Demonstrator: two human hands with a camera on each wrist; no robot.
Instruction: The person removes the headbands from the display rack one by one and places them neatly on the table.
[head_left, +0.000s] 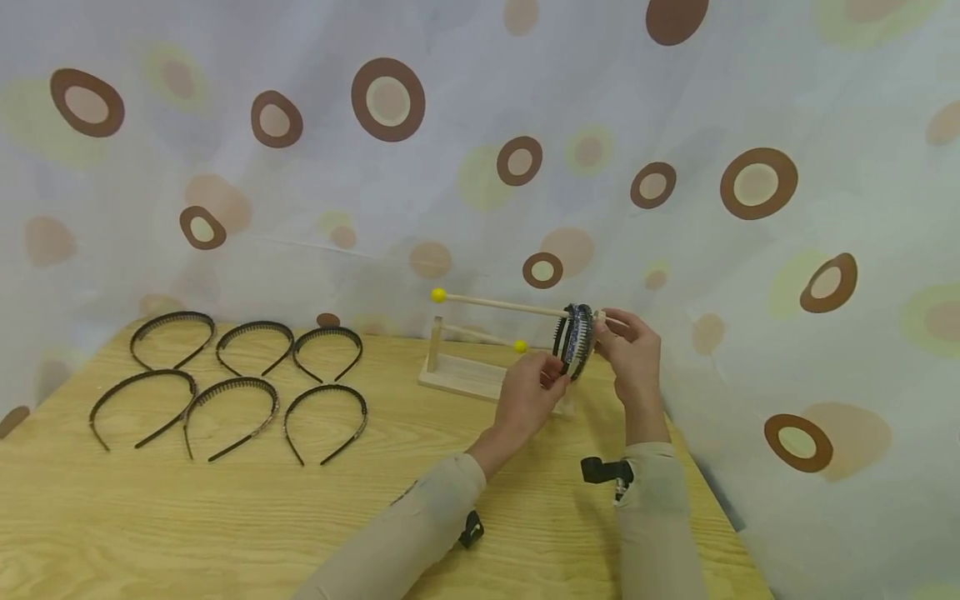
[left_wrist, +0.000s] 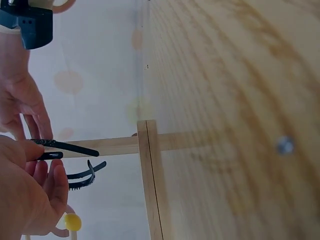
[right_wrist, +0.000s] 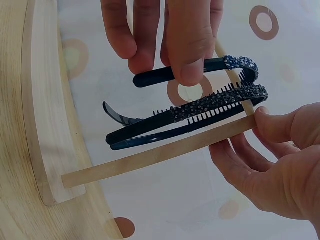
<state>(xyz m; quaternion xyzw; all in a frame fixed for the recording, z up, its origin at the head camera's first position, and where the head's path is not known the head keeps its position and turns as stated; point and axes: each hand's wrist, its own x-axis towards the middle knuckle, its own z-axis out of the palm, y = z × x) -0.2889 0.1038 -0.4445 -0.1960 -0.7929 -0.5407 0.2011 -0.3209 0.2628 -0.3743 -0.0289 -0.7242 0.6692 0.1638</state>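
A wooden stand (head_left: 465, 375) has a long upper rod (head_left: 504, 306) tipped with a yellow ball and a shorter lower one. Several black toothed headbands (head_left: 576, 337), some with glittery covering, hang at the right end of the upper rod. My left hand (head_left: 528, 392) pinches the lower end of one headband (right_wrist: 215, 65) between thumb and fingers. On the other side, my right hand (head_left: 632, 350) grips the top of the stand's right post (right_wrist: 160, 155). In the right wrist view the other hung headbands (right_wrist: 220, 102) sit between the held one and that post.
Several more headbands (head_left: 325, 389) lie in two rows on the left of the wooden table (head_left: 225, 525). A pale spotted sheet (head_left: 450, 208) rises behind the table and along its right side. The lower rod's yellow ball (head_left: 521, 346) is close above my left hand.
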